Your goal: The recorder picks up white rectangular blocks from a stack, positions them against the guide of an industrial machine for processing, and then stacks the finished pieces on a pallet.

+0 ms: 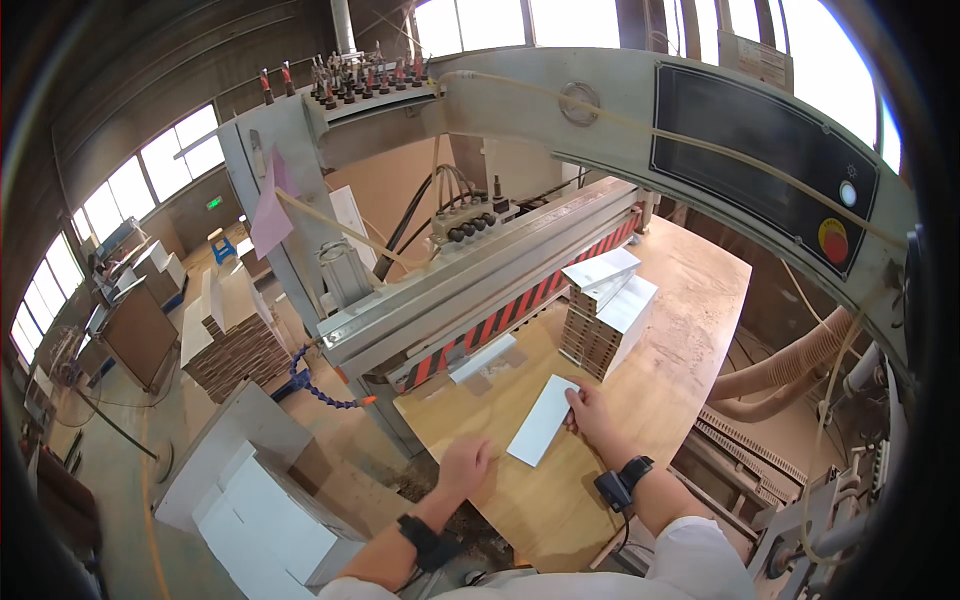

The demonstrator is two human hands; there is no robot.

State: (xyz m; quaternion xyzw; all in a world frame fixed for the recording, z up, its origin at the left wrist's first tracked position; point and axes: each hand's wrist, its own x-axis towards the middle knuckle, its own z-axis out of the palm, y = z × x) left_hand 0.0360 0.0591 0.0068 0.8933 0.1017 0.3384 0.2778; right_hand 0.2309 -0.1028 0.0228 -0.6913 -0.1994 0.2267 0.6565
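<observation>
My right hand point(592, 412) grips the upper right edge of a narrow white panel point(541, 420), thumb on its top face. The panel lies slanted over the wooden worktable point(530, 520), and I cannot tell whether it rests fully on it. Over the table's left front edge is my left hand point(465, 468), apart from the panel, its fingers curled in with nothing visible in them. Beyond the panel, another white strip point(484, 358) lies flat beside the machine's striped beam point(520, 315). A stack of white-topped panels point(606, 318) stands on the table, past my right hand.
The machine's grey arm with a dark control panel point(765, 160) and red button point(833, 241) arches across the top right. A blue segmented hose point(318, 393) sticks out left of the table. White boards point(270, 520) lie at lower left; stacked boards point(235, 340) stand behind.
</observation>
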